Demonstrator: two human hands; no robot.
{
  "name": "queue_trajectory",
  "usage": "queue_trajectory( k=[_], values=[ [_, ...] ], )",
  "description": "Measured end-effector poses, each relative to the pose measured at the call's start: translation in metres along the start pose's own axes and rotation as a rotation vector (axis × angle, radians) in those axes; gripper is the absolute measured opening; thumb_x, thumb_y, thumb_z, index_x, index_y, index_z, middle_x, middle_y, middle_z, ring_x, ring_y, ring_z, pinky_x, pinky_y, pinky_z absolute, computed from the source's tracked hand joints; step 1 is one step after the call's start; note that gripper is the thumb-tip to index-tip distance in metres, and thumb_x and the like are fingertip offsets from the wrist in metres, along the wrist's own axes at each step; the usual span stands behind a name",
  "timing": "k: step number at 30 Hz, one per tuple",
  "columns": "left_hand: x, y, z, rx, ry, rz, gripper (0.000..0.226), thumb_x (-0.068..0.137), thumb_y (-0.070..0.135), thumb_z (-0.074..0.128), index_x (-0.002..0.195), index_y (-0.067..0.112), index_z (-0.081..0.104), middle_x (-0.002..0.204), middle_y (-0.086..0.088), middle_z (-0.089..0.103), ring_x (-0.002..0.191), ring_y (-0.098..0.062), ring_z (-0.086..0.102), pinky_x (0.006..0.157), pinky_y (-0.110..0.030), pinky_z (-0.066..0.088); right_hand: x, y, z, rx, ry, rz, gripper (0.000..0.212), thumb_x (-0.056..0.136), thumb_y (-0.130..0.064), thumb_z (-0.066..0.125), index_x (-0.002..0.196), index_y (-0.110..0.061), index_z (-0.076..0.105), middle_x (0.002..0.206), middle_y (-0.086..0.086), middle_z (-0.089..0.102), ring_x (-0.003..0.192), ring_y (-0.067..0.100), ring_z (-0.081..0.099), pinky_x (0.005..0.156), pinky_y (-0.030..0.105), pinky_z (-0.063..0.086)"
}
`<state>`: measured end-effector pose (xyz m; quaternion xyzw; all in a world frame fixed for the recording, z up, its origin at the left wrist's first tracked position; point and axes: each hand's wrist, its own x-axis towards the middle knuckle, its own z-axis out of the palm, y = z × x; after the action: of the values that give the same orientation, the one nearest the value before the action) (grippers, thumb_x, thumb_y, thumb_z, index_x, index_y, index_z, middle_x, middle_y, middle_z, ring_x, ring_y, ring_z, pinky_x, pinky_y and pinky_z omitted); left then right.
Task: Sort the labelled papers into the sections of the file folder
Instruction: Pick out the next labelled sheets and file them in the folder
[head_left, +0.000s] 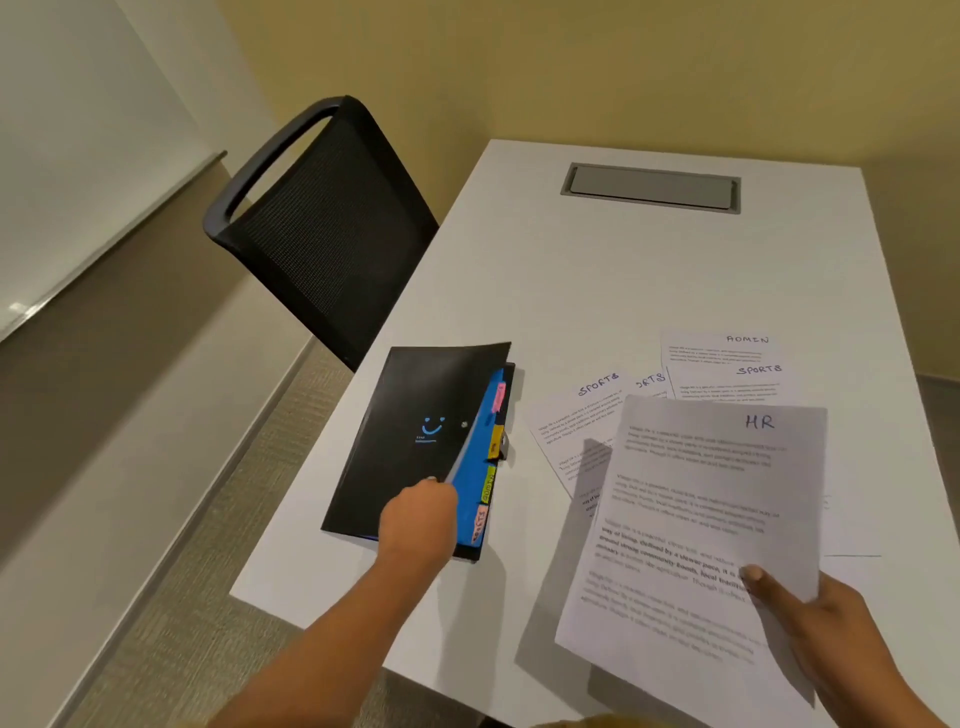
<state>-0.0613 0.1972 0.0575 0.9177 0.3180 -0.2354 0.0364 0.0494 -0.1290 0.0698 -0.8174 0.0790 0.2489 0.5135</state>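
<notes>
Folder (415, 431) lies near left edge of table (571, 270); left hand (418, 519) grips its cover edge; right hand (826, 623) pinches HR paper (701, 493); white top stretches beyond.

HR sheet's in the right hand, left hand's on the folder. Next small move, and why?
Probably swing the cover further open with the left hand, which grips its edge. It is only slightly open, so the coloured tabs are hard to read, and the HR sheet in the right hand has no gap to enter.

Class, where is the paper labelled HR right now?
The HR paper is lower right in the head view, held by the right hand above the table, right of the file folder.
</notes>
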Motion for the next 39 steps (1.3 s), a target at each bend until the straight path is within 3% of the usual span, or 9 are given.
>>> queue_trajectory(
  k=[1, 3, 6, 13, 19, 25, 30, 35, 39],
  values=[
    [-0.005, -0.003, -0.006, -0.028, 0.035, -0.019, 0.024, 0.094, 0.021, 0.056, 0.115, 0.011, 0.057, 0.111, -0.008, 0.065, 0.094, -0.022, 0.066, 0.068, -0.030, 0.050, 0.003, -0.002, 0.000, 0.015, -0.004, -0.003, 0.047, 0.082, -0.039, 0.073, 0.108, 0.000, 0.069, 0.089, 0.008, 0.072, 0.081, 0.028, 0.067, 0.074, 0.043, 0.053],
    [-0.013, -0.011, -0.015, -0.089, 0.112, -0.059, 0.009, 0.094, 0.018, 0.050, 0.092, 0.013, 0.057, 0.096, -0.007, 0.067, 0.080, -0.022, 0.063, 0.059, -0.027, 0.042, 0.008, -0.009, 0.003, 0.026, -0.020, -0.014, 0.039, 0.085, -0.031, 0.071, 0.112, -0.004, 0.068, 0.095, 0.010, 0.073, 0.087, 0.033, 0.068, 0.084, 0.050, 0.055],
    [-0.025, -0.023, -0.019, -0.195, 0.181, -0.100, 0.027, 0.094, 0.019, 0.049, 0.069, 0.016, 0.040, 0.066, 0.001, 0.049, 0.064, -0.018, 0.055, 0.051, -0.022, 0.032, 0.016, -0.026, 0.016, 0.061, -0.037, -0.049, 0.035, 0.085, -0.030, 0.072, 0.112, -0.009, 0.067, 0.099, 0.008, 0.073, 0.092, 0.033, 0.068, 0.086, 0.050, 0.055],
    [-0.049, -0.029, -0.017, -0.343, 0.245, -0.090, 0.025, 0.092, 0.025, 0.053, 0.068, 0.020, 0.049, 0.059, 0.007, 0.046, 0.050, -0.009, 0.043, 0.045, -0.015, 0.026, 0.029, -0.092, 0.059, 0.105, -0.050, -0.192, 0.023, 0.091, -0.023, 0.067, 0.112, -0.015, 0.063, 0.096, -0.001, 0.069, 0.083, 0.020, 0.064, 0.069, 0.034, 0.049],
    [-0.065, -0.029, -0.020, -0.382, 0.270, -0.048, 0.041, 0.091, 0.024, 0.053, 0.058, 0.024, 0.029, 0.054, 0.008, 0.035, 0.045, -0.010, 0.034, 0.041, -0.015, 0.023, 0.034, -0.122, 0.094, -0.071, 0.020, -0.337, 0.024, 0.095, -0.019, 0.061, 0.116, -0.009, 0.066, 0.099, 0.005, 0.070, 0.074, 0.012, 0.063, 0.061, 0.025, 0.048],
    [-0.066, -0.033, -0.020, -0.419, 0.247, -0.006, 0.038, 0.093, 0.027, 0.052, 0.060, 0.025, 0.033, 0.056, 0.008, 0.038, 0.048, -0.010, 0.039, 0.045, -0.014, 0.026, 0.032, -0.125, 0.129, -0.267, -0.019, -0.333, 0.028, 0.096, -0.023, 0.058, 0.121, -0.010, 0.064, 0.096, 0.001, 0.068, 0.074, 0.017, 0.064, 0.055, 0.021, 0.047],
    [-0.063, -0.033, -0.017, -0.486, 0.205, 0.064, 0.013, 0.093, 0.040, 0.054, 0.086, 0.030, 0.052, 0.081, 0.013, 0.058, 0.067, -0.011, 0.055, 0.069, -0.013, 0.047, 0.026, -0.122, 0.150, -0.361, -0.108, -0.250, 0.027, 0.095, -0.022, 0.059, 0.120, -0.011, 0.063, 0.096, 0.000, 0.066, 0.074, 0.014, 0.064, 0.054, 0.021, 0.047],
    [-0.060, -0.037, -0.012, -0.509, 0.166, 0.109, 0.014, 0.092, 0.043, 0.053, 0.088, 0.030, 0.050, 0.101, 0.012, 0.066, 0.072, -0.012, 0.057, 0.061, -0.014, 0.046, 0.021, -0.124, 0.169, -0.376, -0.194, -0.150, 0.030, 0.092, -0.017, 0.062, 0.122, -0.012, 0.061, 0.104, 0.003, 0.065, 0.084, 0.020, 0.065, 0.056, 0.021, 0.048],
    [-0.059, -0.041, -0.011, -0.531, 0.165, 0.146, 0.015, 0.092, 0.044, 0.053, 0.089, 0.030, 0.049, 0.105, 0.012, 0.066, 0.077, -0.011, 0.058, 0.064, -0.014, 0.049, 0.018, -0.129, 0.188, -0.370, -0.243, -0.124, 0.028, 0.090, -0.017, 0.064, 0.117, -0.017, 0.058, 0.109, 0.004, 0.066, 0.091, 0.022, 0.065, 0.066, 0.025, 0.053]
  ],
)
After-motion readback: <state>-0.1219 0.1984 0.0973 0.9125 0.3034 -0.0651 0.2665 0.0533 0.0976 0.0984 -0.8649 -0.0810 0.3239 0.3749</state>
